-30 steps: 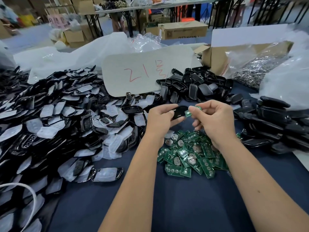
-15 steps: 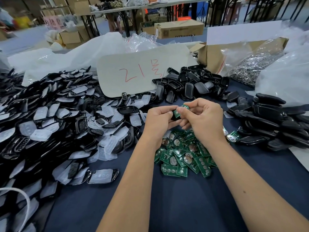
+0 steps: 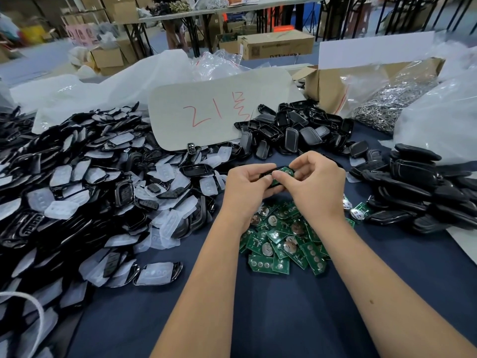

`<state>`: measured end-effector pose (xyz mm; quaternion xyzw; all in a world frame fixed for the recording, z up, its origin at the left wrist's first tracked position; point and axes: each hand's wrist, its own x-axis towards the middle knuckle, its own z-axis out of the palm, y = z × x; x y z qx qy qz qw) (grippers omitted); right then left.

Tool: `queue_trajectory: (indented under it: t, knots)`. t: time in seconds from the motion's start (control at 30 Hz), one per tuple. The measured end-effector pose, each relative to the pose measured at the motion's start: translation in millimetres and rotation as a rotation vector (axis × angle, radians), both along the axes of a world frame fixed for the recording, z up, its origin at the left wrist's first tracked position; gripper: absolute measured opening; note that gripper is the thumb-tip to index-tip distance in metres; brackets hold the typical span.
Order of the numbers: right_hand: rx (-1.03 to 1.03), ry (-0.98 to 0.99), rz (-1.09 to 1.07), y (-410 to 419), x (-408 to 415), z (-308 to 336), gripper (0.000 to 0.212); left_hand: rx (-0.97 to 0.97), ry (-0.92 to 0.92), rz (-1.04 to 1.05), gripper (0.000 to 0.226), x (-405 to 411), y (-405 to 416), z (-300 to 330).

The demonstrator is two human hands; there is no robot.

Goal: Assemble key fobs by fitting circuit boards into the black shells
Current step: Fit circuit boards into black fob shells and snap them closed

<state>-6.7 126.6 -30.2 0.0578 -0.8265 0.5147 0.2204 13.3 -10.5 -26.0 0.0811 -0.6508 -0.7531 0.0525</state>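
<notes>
At frame centre, the left hand (image 3: 247, 184) grips a shell (image 3: 267, 174) while the right hand (image 3: 316, 184) pinches a board (image 3: 285, 173); tilted pressing could jam it.

The desk (image 3: 296, 319) has a dark blue cover. Green boards (image 3: 284, 241) lie in a heap on it. Left of the boards is a big pile of shells (image 3: 90, 189); right of them, black fobs (image 3: 418, 187); behind them, a card (image 3: 219, 112).

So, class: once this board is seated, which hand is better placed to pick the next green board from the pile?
Probably the right hand: its fingers work the green board, while the left hand grips the black shell. The board pile lies under the right wrist.
</notes>
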Motion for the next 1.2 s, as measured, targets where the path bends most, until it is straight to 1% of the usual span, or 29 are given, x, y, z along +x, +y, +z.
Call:
queue_trajectory:
  t: [0.2, 0.27, 0.33, 0.43, 0.5, 0.63, 0.83, 0.97, 1.0, 1.07, 1.13, 1.2]
  knots:
    - [0.041, -0.030, -0.035, 3, 1, 0, 0.041, -0.036, 0.030, 0.010, 0.024, 1, 0, 0]
    - [0.043, -0.045, -0.023, 4, 1, 0, 0.038, -0.049, 0.035, 0.008, 0.024, 2, 0, 2]
    - [0.032, -0.058, 0.022, 6, 0, 1, 0.028, -0.051, 0.047, 0.003, 0.026, 3, 0, 4]
    - [-0.108, -0.149, 0.166, 9, -3, 2, 0.005, -0.041, 0.045, 0.008, 0.031, 4, -2, 6]
    - [-0.224, -0.224, 0.240, 11, -4, 2, 0.009, -0.029, 0.023, 0.016, 0.031, 4, -6, 7]
    - [-0.314, -0.268, 0.283, 12, -4, 0, 0.011, -0.029, -0.004, 0.028, 0.027, 3, -9, 5]
    - [-0.424, -0.289, 0.321, 11, -3, 1, 0.011, 0.074, 0.011, 0.005, 0.023, 2, -12, 5]
    - [-0.535, -0.353, 0.404, 14, -3, 4, 0.012, 0.175, 0.008, -0.040, 0.021, 4, -14, 7]
    - [-0.543, -0.348, 0.408, 14, -3, 4, 0.013, 0.194, 0.011, -0.049, 0.019, 4, -14, 8]
    - [-0.489, -0.284, 0.371, 15, -4, 4, 0.016, 0.211, 0.016, -0.062, 0.017, 5, -13, 8]
    - [-0.424, -0.222, 0.333, 13, -4, 3, 0.016, 0.183, 0.027, -0.048, 0.017, 5, -10, 7]
    - [-0.421, -0.211, 0.333, 13, -5, 4, 0.014, 0.148, 0.043, -0.020, 0.019, 5, -9, 7]
